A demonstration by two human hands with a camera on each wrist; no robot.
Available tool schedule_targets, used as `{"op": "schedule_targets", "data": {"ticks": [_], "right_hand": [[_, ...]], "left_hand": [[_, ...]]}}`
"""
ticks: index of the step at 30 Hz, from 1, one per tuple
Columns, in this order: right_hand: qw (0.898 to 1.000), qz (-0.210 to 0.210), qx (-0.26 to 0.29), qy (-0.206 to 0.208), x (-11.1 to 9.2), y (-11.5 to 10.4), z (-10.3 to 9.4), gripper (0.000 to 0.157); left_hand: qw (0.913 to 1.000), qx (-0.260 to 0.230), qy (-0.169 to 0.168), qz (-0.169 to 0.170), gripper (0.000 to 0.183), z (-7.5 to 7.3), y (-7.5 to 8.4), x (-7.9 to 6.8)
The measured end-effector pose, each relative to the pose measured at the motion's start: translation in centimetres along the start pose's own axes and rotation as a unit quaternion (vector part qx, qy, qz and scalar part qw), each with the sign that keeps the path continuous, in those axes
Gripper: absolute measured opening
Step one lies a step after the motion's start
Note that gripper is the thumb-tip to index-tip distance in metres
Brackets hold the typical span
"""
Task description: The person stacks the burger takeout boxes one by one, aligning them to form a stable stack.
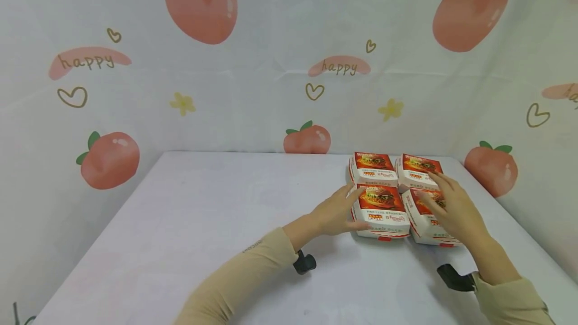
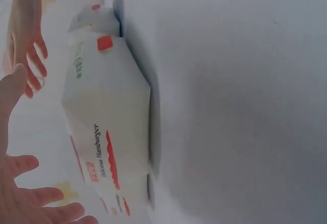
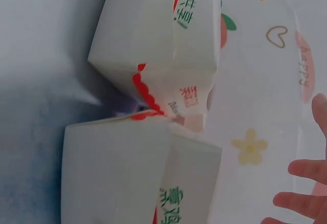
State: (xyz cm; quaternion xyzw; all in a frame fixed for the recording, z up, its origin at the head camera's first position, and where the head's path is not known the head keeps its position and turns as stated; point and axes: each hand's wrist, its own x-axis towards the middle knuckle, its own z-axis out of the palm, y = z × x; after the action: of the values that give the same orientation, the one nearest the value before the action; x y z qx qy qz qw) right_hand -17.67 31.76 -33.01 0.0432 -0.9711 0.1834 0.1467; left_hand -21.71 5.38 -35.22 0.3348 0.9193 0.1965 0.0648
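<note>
White fabric backdrop (image 1: pixel 266 24) along back, left and right sides. Print: pinkish-red peaches (image 1: pixel 110 160) with green leaves, brown "happy" lettering (image 1: pixel 86 61) on pink strokes, brown heart outlines (image 1: pixel 314 92), yellow flowers (image 1: pixel 182 104). Faint horizontal crease (image 1: pixel 415 72) across back; soft vertical folds upper right. White tabletop (image 1: pixel 226 199), plain, far edge against backdrop, side edges spreading toward camera. Thin dark upright item (image 1: pixel 16 313) at lower left corner, too small to identify. Light soft, diffuse; shadows faint. Right wrist view: tabletop bluish at lower left.
</note>
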Motion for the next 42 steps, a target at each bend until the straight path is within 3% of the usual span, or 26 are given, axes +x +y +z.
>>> {"op": "schedule_targets", "data": {"ticks": [7,14,25,42], "right_hand": [[1.0,0.019,-0.001,-0.003,-0.2,1.3,0.3,0.069],[0.999,0.041,-0.006,-0.012,-0.4,1.9,0.6,0.071],[0.997,0.067,-0.014,-0.024,-0.5,2.8,1.0,0.074],[0.996,0.086,-0.019,-0.027,-0.8,3.9,1.5,0.075]], "left_hand": [[0.9996,-0.02,-0.01,-0.015,0.094,0.9,0.7,0.9],[0.9995,0.014,-0.005,-0.029,0.099,1.6,1.0,1.5],[0.9981,0.027,-0.013,-0.053,0.103,2.8,1.2,2.4],[0.998,0.01,-0.022,-0.059,0.092,3.2,1.5,2.4]]}}
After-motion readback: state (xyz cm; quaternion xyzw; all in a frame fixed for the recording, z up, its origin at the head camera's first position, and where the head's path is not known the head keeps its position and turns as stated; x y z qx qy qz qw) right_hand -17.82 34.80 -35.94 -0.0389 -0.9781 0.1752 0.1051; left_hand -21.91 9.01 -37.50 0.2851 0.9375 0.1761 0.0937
